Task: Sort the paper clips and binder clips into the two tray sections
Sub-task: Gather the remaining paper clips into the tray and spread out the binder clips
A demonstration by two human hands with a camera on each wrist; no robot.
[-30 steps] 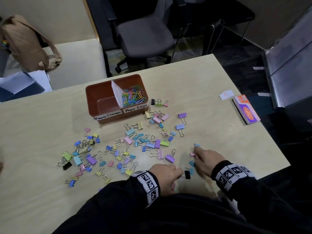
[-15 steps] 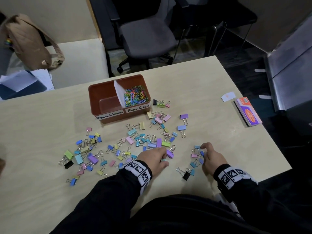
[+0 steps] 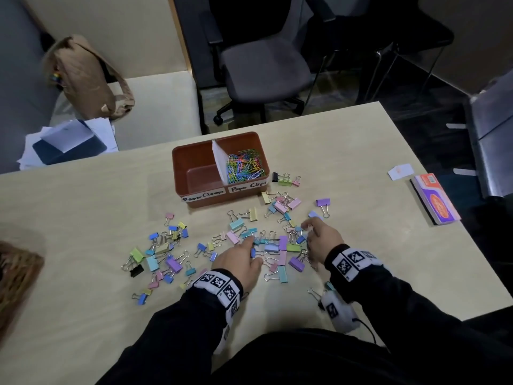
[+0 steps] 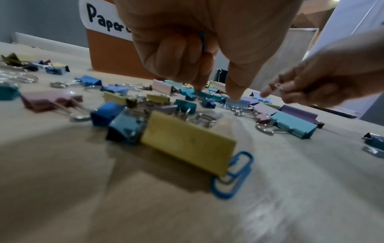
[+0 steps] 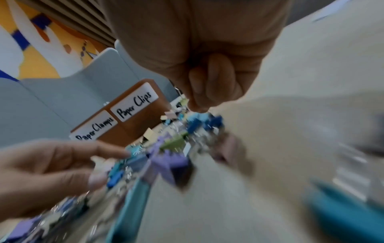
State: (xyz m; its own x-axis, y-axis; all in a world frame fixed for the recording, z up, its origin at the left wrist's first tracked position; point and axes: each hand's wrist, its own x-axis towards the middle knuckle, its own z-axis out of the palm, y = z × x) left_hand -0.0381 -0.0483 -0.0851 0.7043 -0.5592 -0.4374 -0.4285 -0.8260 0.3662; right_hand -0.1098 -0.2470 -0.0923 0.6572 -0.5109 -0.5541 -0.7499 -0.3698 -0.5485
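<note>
Head view: both hands are working among the binder clips (image 3: pixel 283 243) scattered on the table (image 3: pixel 83 207) before the tray (image 3: pixel 194 200). Left hand (image 3: pixel 238 261) is pinching a blue clip; right hand (image 3: pixel 319 237) is pinching a clip's wire handle.

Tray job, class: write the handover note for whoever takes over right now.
Left hand: thin blue clip tucked in curled fingers, fingertips on the pile.
Right hand: pinches the wire handle of a binder clip.
Done: paper clips fill the right section of the tray.
To do: the Paper Clamps section is bare; binder clips lie on the table; one blue paper clip too.
</note>
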